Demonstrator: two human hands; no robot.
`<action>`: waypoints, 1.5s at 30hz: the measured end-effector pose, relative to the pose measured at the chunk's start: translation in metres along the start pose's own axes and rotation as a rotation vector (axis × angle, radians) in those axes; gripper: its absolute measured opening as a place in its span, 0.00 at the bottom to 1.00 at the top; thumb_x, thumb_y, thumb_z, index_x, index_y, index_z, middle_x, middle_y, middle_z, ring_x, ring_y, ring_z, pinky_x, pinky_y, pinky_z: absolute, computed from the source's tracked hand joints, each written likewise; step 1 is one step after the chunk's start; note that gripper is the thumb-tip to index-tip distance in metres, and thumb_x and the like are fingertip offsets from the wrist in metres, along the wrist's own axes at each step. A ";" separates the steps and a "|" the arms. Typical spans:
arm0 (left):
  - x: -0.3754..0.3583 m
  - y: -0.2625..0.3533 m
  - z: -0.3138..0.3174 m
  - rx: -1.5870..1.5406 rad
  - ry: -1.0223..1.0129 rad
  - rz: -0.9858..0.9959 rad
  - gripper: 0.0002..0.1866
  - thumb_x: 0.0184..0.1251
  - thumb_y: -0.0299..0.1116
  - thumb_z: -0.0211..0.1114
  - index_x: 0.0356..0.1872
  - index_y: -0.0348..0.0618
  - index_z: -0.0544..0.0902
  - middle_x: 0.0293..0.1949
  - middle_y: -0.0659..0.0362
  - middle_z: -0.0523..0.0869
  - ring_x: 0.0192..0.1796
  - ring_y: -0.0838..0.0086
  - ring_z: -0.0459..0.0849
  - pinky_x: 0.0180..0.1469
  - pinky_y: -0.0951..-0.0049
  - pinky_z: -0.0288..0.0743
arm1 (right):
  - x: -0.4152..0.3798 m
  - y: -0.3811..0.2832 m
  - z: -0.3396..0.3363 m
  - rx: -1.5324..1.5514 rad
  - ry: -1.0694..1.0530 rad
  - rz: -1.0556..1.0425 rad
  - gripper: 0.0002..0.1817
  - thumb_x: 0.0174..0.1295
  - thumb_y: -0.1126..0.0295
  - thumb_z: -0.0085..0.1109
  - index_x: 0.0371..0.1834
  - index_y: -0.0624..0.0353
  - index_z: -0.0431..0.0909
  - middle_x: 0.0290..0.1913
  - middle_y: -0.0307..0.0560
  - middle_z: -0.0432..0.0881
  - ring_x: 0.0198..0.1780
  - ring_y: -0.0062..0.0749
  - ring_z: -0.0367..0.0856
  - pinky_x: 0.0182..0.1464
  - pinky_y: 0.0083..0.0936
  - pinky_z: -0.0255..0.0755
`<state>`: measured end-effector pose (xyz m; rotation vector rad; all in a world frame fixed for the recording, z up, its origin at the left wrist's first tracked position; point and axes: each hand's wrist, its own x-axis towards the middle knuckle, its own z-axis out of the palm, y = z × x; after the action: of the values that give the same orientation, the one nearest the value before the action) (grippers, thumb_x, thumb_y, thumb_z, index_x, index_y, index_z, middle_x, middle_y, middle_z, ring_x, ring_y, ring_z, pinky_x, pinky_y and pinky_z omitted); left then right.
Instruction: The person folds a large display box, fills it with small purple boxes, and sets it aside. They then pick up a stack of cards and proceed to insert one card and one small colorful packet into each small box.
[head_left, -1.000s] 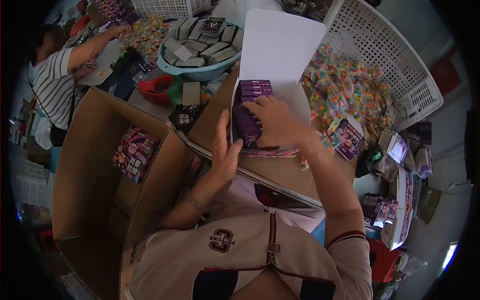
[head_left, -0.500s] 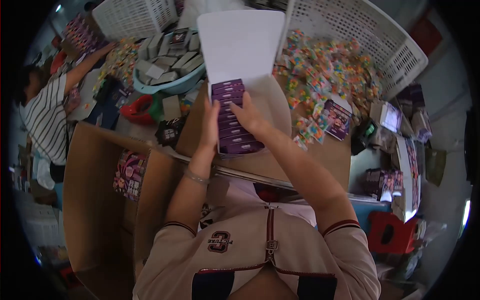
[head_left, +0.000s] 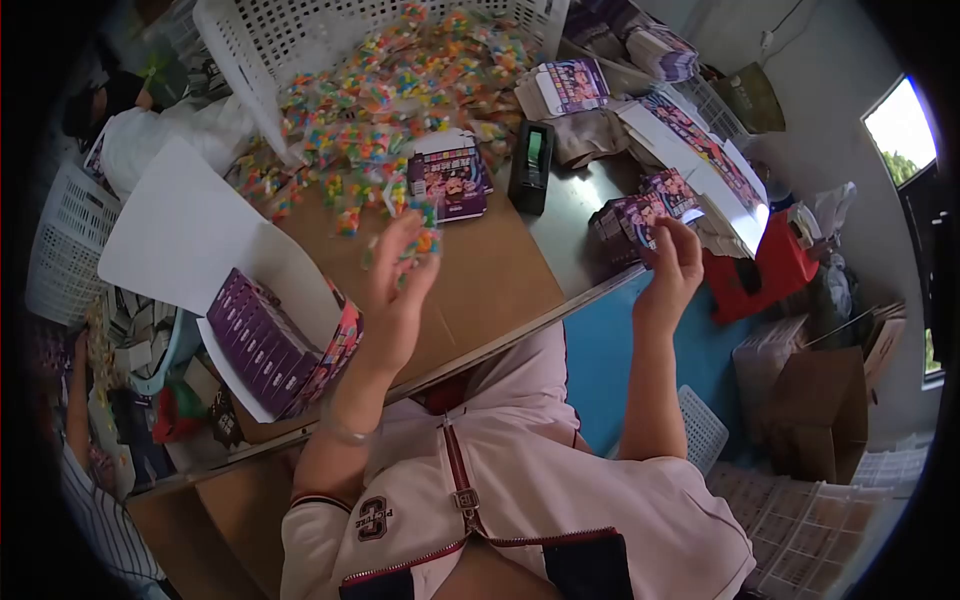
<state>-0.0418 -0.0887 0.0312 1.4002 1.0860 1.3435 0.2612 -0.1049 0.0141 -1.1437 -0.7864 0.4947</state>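
Note:
My left hand [head_left: 392,310] is raised over the cardboard surface [head_left: 490,280], fingers apart, with candy packets [head_left: 425,240] right at its fingertips. To its left stands the white-lidded carton [head_left: 345,335], lid up, holding a row of small purple boxes [head_left: 255,340]. My right hand [head_left: 668,275] is at the right edge of the table, its fingers bent and parted, the tips right at a group of small purple printed boxes [head_left: 625,225]. A purple printed packet stack [head_left: 448,183] lies between the hands, farther back.
Loose candy packets [head_left: 380,110] spill from a white basket [head_left: 240,70] at the back. A black tape dispenser [head_left: 532,165] stands right of them. Flat printed cartons [head_left: 695,150] lie at the right, above a red stool [head_left: 760,285]. Another person's striped sleeve [head_left: 105,515] shows at lower left.
The view has swung right. Both hands have let go of the purple boxes in the white-lidded carton; the right hand is now by the boxes at the table's right edge, the left near the candy.

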 end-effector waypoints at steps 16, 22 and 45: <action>0.135 -0.122 0.242 0.578 -0.770 -0.259 0.57 0.41 0.79 0.63 0.56 0.28 0.77 0.61 0.38 0.74 0.65 0.52 0.72 0.67 0.62 0.63 | 0.020 0.079 -0.016 0.345 0.331 0.318 0.26 0.69 0.69 0.53 0.68 0.65 0.62 0.60 0.49 0.75 0.57 0.31 0.76 0.61 0.28 0.69; 0.085 -0.086 0.200 0.016 -0.589 -0.343 0.46 0.44 0.60 0.76 0.53 0.30 0.73 0.47 0.48 0.79 0.52 0.62 0.79 0.59 0.67 0.71 | -0.023 0.061 0.006 0.515 0.300 0.311 0.21 0.69 0.71 0.52 0.63 0.64 0.66 0.53 0.46 0.78 0.54 0.27 0.78 0.58 0.26 0.71; -0.025 -0.044 -0.009 -0.925 -0.379 -0.351 0.46 0.57 0.46 0.62 0.75 0.36 0.55 0.67 0.47 0.71 0.68 0.63 0.73 0.70 0.64 0.65 | -0.019 0.046 0.041 0.170 -1.328 0.575 0.33 0.60 0.77 0.57 0.71 0.70 0.61 0.72 0.56 0.65 0.70 0.42 0.68 0.71 0.36 0.60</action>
<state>-0.0524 -0.1029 -0.0169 0.6780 0.3283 1.0388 0.2191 -0.0775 -0.0264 -0.7606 -1.4814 1.8620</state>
